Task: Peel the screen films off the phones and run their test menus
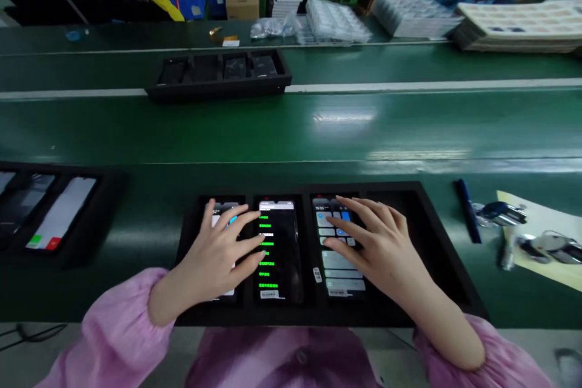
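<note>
A black tray (291, 315) sits at the near edge of the green table (204, 133), with three lit phones in separate compartments. The left phone (227, 209) is partly covered by the person's left hand (216, 254), which is spread wide, its fingertips reaching to the edge of the middle phone (282, 254). That one shows green lines of text on black. The right hand (386, 242), also spread and gripping nothing, is over the upper part of the right phone (343, 267), whose screen shows pale panels. Whether every fingertip touches glass cannot be told. Another tray (102, 212), at the left, holds a white-screened phone (63, 212) with green and red patches. A far tray (218, 91) holds dark flat items (235, 68) in its two right compartments.
</note>
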Demonstrator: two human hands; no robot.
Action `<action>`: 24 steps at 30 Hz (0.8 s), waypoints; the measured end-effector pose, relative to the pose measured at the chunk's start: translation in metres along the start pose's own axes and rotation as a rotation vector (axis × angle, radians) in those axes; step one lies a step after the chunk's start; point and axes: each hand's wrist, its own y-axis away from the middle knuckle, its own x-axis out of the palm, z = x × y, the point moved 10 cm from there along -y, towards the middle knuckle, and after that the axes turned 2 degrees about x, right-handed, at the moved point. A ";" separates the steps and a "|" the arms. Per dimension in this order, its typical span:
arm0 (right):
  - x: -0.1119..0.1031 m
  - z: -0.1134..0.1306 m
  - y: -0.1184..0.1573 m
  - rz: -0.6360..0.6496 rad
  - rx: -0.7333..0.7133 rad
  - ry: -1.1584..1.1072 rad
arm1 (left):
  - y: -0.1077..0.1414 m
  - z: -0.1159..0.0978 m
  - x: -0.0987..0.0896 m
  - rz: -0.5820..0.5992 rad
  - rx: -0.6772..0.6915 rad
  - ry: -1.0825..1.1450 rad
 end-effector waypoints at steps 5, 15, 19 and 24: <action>0.010 0.001 -0.003 -0.007 -0.017 0.015 | 0.058 0.060 -0.025 -0.205 -0.281 0.010; 0.022 0.002 -0.002 -0.097 -0.100 -0.003 | 0.074 0.071 -0.019 -0.196 -0.373 -0.066; 0.016 0.006 -0.006 -0.100 -0.139 0.033 | 0.077 0.070 -0.015 -0.185 -0.367 -0.076; 0.005 0.040 -0.027 -0.067 -0.165 0.048 | 0.079 0.074 -0.010 -0.184 -0.360 -0.036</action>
